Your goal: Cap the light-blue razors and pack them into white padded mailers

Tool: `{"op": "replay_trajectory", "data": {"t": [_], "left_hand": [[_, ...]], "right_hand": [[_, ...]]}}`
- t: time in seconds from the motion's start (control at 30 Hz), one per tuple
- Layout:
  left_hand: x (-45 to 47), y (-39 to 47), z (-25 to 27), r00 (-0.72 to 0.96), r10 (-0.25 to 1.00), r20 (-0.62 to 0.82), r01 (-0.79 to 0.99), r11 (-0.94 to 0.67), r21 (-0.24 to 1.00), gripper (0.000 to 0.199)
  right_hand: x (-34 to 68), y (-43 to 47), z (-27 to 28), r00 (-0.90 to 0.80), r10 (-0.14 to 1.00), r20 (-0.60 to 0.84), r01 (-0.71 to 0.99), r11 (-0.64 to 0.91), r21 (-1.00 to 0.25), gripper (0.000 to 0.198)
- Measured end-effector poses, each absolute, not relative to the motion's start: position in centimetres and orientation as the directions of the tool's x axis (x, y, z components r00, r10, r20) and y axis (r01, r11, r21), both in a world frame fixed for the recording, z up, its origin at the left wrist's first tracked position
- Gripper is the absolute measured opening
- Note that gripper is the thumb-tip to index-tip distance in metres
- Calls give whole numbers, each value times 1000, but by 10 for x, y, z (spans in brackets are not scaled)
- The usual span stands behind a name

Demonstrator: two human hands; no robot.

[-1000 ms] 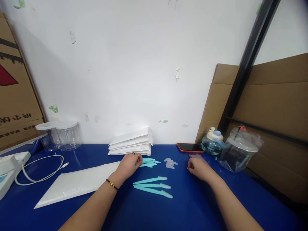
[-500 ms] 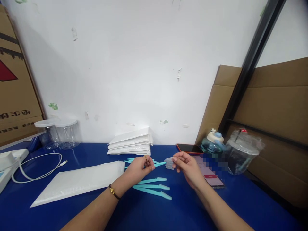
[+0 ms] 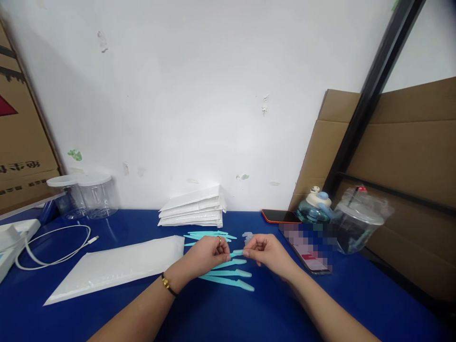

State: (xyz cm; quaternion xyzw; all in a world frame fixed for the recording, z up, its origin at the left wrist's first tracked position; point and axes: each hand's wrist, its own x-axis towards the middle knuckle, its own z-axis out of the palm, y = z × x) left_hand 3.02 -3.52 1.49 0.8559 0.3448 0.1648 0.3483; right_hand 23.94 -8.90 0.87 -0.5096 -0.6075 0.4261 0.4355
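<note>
Between both hands is a turquoise eyebrow razor (image 3: 236, 253). My left hand (image 3: 210, 252) is closed around its handle, most of which the fingers hide. At the blade end, my right hand (image 3: 265, 254) pinches what looks like a clear blade cap, mostly covered by the fingertips. Several capped razors (image 3: 231, 273) lie side by side just below the hands. Behind my left hand more turquoise razors (image 3: 208, 233) lie in a loose group. A few clear caps (image 3: 247, 235) rest on the blue table beyond my right fingers.
A white padded envelope (image 3: 117, 268) lies left, with a stack of similar envelopes (image 3: 192, 209) by the wall. Two clear jars (image 3: 98, 197) and a white cable (image 3: 53, 230) are further left. Two phones (image 3: 281, 216), a teal bottle (image 3: 313, 209) and a bagged plastic cup (image 3: 358, 223) stand right.
My right hand has moved left and down from the clear caps to the razor's blade end. The razor in my left hand has lowered slightly, nearer the row of capped razors.
</note>
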Motion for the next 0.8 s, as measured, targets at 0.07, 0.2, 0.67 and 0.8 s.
{"op": "replay_trajectory", "data": {"t": [0.07,0.2,0.67,0.8], "left_hand": [[27,-33,15,731,682,21,499,-556,665,21],[14,-16,16,680,727,96,618,-638,461,12],[-2,-2,16,603,787,127,772,-616,155,9],[0,-3,18,614,770,172,764,-635,116,16]], "right_hand": [[244,-89,7,-156,987,40,343,92,-935,25],[260,-84,3,-156,987,24,515,102,-851,19],[265,-74,-7,-146,950,276,941,219,-258,14],[261,-73,-13,-178,926,333,952,247,-179,16]]}}
